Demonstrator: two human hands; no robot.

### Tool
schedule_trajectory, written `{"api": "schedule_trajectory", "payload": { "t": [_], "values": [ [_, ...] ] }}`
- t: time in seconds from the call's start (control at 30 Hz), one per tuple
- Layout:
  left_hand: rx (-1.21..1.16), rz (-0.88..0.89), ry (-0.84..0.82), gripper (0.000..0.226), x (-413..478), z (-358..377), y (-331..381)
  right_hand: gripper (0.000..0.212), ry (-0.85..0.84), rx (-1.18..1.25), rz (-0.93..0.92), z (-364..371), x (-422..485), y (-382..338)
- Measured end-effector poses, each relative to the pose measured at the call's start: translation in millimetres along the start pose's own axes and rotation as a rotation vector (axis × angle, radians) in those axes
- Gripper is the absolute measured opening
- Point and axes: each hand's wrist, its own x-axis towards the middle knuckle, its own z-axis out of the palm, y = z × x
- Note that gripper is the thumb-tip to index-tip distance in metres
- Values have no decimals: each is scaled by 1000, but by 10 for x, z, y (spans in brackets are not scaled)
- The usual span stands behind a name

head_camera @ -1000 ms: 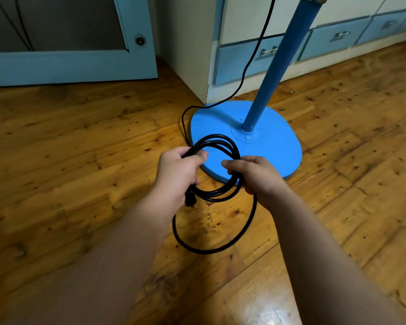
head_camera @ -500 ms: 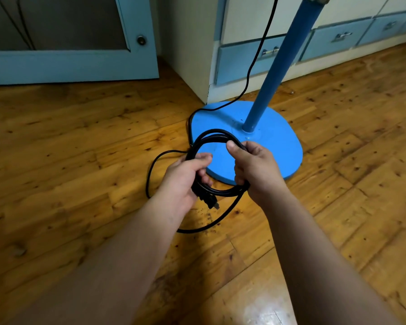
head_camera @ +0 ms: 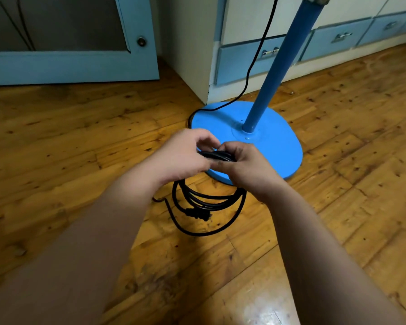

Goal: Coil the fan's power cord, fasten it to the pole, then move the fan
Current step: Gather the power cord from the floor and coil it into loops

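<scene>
The fan's blue pole (head_camera: 277,64) rises from its round blue base (head_camera: 274,146) on the wooden floor. The black power cord (head_camera: 209,202) is gathered in several loops that hang below my hands, with the plug (head_camera: 197,214) dangling among them. My left hand (head_camera: 183,156) and my right hand (head_camera: 242,167) meet at the top of the coil, both gripping the bundled strands. From the base's left edge the rest of the cord runs up along the cabinet and out of frame at the top.
A white cabinet with blue drawers (head_camera: 249,57) stands just behind the fan. A blue-framed door (head_camera: 136,38) is at the back left. Wooden floor (head_camera: 68,160) stretches to the left and right of the base.
My hands have come together at the top of the coil. The loops now hang lower, below my hands, and the loose loop at the left has been drawn in.
</scene>
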Motion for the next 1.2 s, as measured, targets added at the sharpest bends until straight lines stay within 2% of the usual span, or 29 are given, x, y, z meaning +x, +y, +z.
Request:
{"api": "schedule_trajectory", "payload": {
  "t": [0.07, 0.1, 0.17, 0.37, 0.53, 0.57, 0.63, 0.7, 0.77, 0.83, 0.87, 0.97, 1.1, 1.2],
  "values": [
    [193, -39, -71, 18, -1, 32, -33, 10, -30, -23, -12, 0, 5, -30],
    [203, -65, -67, 11, 3, 55, -69, 13, -27, -54, -11, -4, 9, -37],
    [100, -112, -17, 5, -6, 88, -103, 19, 9, -81, -14, -6, 14, -34],
    [-125, -131, 182, 13, 1, 58, -119, 22, 27, 108, 3, -6, -12, 3],
    [-499, -177, 337, 15, 2, -8, -101, 14, 104, 202, 52, -21, -45, 179],
    [-561, -171, 364, 15, 2, -17, -92, 18, 111, 208, 63, -1, -64, 199],
    [-651, -163, 412, 15, 1, -25, -77, 43, 110, 256, 69, 56, -85, 271],
    [-714, -172, 464, 15, -13, -1, -59, 53, 118, 326, 71, 131, -90, 368],
    [-780, -170, 518, 15, -23, 32, -48, 64, 131, 469, 113, 187, -79, 482],
    [-865, -169, 578, 15, -11, 66, -62, 92, 114, 670, 176, 252, -62, 581],
    [-906, -174, 607, 16, -4, 84, -67, 97, 94, 750, 191, 306, -67, 598],
    [-955, -203, 659, 15, 10, 166, -76, 80, 59, 890, 214, 486, -74, 580],
    [-941, -254, 679, 18, -7, 261, -70, 83, 125, 1034, 257, 565, -5, 490],
    [-969, -243, 660, 19, -10, 310, -103, 45, 196, 1069, 294, 534, 51, 435]
  ]
}}
